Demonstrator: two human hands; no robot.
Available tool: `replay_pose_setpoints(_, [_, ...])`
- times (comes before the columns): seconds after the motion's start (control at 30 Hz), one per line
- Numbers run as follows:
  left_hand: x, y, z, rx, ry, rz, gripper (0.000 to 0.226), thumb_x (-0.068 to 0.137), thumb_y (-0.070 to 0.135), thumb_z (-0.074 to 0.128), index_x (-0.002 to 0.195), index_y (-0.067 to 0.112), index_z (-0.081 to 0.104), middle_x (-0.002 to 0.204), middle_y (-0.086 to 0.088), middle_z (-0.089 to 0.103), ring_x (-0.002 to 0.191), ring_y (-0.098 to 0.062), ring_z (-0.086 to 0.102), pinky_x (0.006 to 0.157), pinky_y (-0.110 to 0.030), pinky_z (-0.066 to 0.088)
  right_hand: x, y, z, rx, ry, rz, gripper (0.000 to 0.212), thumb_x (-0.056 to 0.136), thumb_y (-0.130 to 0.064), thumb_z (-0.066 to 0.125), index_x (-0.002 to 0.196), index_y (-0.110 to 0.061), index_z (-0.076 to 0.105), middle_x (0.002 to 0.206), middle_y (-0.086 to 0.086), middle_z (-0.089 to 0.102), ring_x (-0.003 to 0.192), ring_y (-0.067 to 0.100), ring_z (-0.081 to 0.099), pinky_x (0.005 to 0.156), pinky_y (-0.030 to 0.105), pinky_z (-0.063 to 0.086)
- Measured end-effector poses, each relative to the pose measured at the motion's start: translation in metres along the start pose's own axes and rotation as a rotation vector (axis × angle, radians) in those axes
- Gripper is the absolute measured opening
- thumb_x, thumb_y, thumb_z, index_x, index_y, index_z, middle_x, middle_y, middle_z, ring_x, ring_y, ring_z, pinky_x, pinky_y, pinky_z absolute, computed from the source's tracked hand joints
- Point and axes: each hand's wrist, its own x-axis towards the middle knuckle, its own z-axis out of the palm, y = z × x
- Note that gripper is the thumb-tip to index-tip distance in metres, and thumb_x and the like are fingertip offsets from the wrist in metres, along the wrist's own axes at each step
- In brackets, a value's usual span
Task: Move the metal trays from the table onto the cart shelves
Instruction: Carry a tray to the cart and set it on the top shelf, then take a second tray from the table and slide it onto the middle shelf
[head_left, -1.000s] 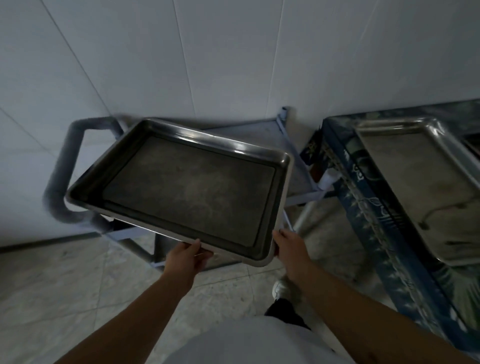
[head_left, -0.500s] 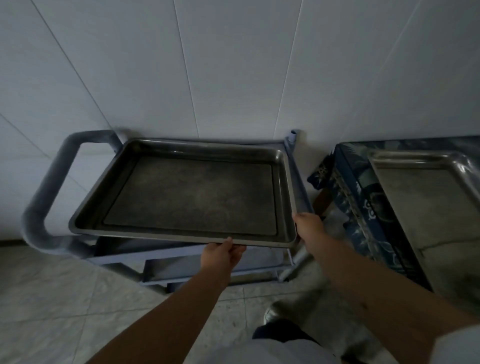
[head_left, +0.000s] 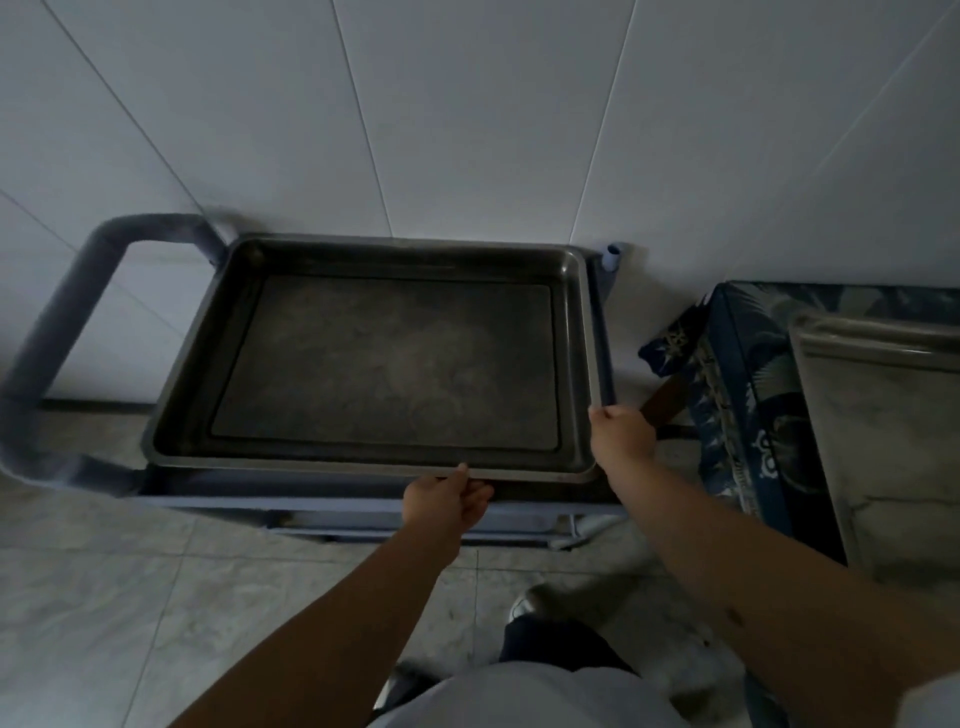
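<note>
A large rectangular metal tray (head_left: 384, 358) lies level over the top shelf of the grey-blue cart (head_left: 363, 503), covering nearly all of it. My left hand (head_left: 447, 500) grips the tray's near rim, thumb on top. My right hand (head_left: 621, 435) grips the tray's near right corner. Whether the tray rests fully on the shelf I cannot tell. A second metal tray (head_left: 893, 436) lies on the table (head_left: 737, 415) with the blue patterned cloth at the right.
The cart's thick loop handle (head_left: 47, 358) sticks out to the left. A white panelled wall stands right behind the cart. A lower cart shelf (head_left: 415, 527) shows under the top one. My shoes (head_left: 530, 605) stand on the tiled floor.
The tray went from tilted in front of the cart to level over the top shelf and lower. Both hands kept their grip and moved forward with it.
</note>
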Motion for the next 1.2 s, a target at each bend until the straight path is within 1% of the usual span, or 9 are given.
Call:
replay_pose_setpoints(0.13, [-0.01, 0.004, -0.003, 0.204, -0.021, 0.04, 0.025, 0.094, 0.026, 0.065, 0.086, 0.002, 0.064, 0.06, -0.009, 0.069, 0.054, -0.019, 0.069, 0.052, -0.029, 0.054, 0.0, -0.003, -0.003, -0.081, -0.022, -0.014, 0.04, 0.101, -0.035, 0.038, 0.107, -0.006, 0.065, 0.104, 0.016, 0.064, 0.091, 0.03, 0.059, 0.078, 0.039, 0.049])
replay_pose_setpoints(0.27, [-0.029, 0.019, -0.019, 0.562, -0.124, 0.127, 0.035, 0.098, 0.035, 0.058, 0.103, 0.002, 0.066, 0.084, -0.017, 0.073, 0.077, -0.027, 0.074, 0.074, -0.04, 0.062, -0.019, -0.01, -0.003, -0.147, 0.016, -0.038, 0.043, 0.097, -0.039, 0.047, 0.118, -0.004, 0.056, 0.103, 0.012, 0.059, 0.083, 0.025, 0.058, 0.069, 0.034, 0.046])
replay_pose_setpoints(0.43, [-0.044, 0.031, -0.091, 1.322, -0.047, 0.664, 0.047, 0.094, 0.059, 0.048, 0.12, 0.021, 0.059, 0.111, -0.004, 0.068, 0.099, -0.018, 0.065, 0.091, -0.043, 0.056, -0.098, 0.003, 0.032, -0.454, 0.114, -0.431, 0.087, 0.082, -0.069, 0.047, 0.148, -0.021, 0.019, 0.16, 0.011, 0.011, 0.142, 0.035, 0.021, 0.107, 0.051, 0.035])
replay_pose_setpoints(0.5, [-0.044, 0.03, -0.13, 1.616, 0.073, 0.921, 0.076, 0.086, 0.075, 0.037, 0.149, 0.034, 0.028, 0.159, -0.003, 0.031, 0.145, -0.027, 0.032, 0.113, -0.052, 0.035, -0.132, 0.011, 0.051, -0.571, 0.067, -0.513, 0.095, 0.075, -0.082, 0.033, 0.15, -0.027, 0.013, 0.162, 0.008, -0.001, 0.146, 0.035, 0.01, 0.111, 0.053, 0.027])
replay_pose_setpoints(0.57, [-0.047, 0.026, -0.168, 1.797, 0.104, 1.047, 0.093, 0.076, 0.087, 0.02, 0.153, 0.042, -0.006, 0.161, 0.002, -0.019, 0.149, -0.028, -0.017, 0.117, -0.059, 0.011, -0.174, 0.017, 0.074, -0.635, 0.056, -0.529, 0.1, 0.069, -0.088, 0.025, 0.151, -0.032, 0.014, 0.162, 0.008, -0.005, 0.146, 0.036, 0.008, 0.112, 0.055, 0.024])
replay_pose_setpoints(0.7, [-0.066, 0.013, -0.243, 1.862, 0.087, 1.072, 0.098, 0.067, 0.095, 0.009, 0.142, 0.048, -0.034, 0.158, -0.002, -0.036, 0.144, -0.031, -0.032, 0.115, -0.065, 0.004, -0.263, 0.026, 0.115, -0.622, 0.084, -0.508, 0.108, 0.062, -0.095, 0.027, 0.15, -0.033, 0.02, 0.162, 0.011, 0.002, 0.145, 0.039, 0.013, 0.108, 0.058, 0.025])
replay_pose_setpoints(0.9, [-0.1, -0.005, -0.303, 1.901, 0.062, 1.043, 0.096, 0.065, 0.097, 0.007, 0.131, 0.05, -0.044, 0.157, -0.004, -0.038, 0.144, -0.033, -0.031, 0.116, -0.068, 0.007, -0.334, 0.034, 0.138, -0.639, -0.004, -0.444, 0.115, 0.055, -0.1, 0.011, 0.149, -0.038, -0.01, 0.153, 0.0, -0.033, 0.147, 0.032, -0.014, 0.113, 0.06, 0.007])
replay_pose_setpoints(1.07, [-0.115, -0.018, -0.279, 1.949, -0.038, 1.18, 0.096, 0.063, 0.098, 0.0, 0.133, 0.049, -0.043, 0.158, -0.005, -0.037, 0.144, -0.035, -0.03, 0.116, -0.068, 0.005, -0.364, 0.069, 0.115, -0.547, 0.031, -0.298, 0.116, 0.057, -0.099, 0.016, 0.15, -0.034, -0.009, 0.159, 0.0, -0.023, 0.148, 0.026, -0.012, 0.115, 0.059, 0.008])
replay_pose_setpoints(1.2, [-0.135, -0.051, -0.209, 1.99, -0.325, 1.369, 0.101, 0.063, 0.098, -0.001, 0.145, 0.047, -0.03, 0.16, -0.003, -0.031, 0.148, -0.034, -0.023, 0.115, -0.069, 0.008, -0.392, 0.129, 0.076, -0.45, 0.138, -0.066, 0.115, 0.058, -0.097, 0.017, 0.149, -0.034, -0.011, 0.16, -0.001, -0.02, 0.148, 0.025, -0.01, 0.114, 0.057, 0.008])
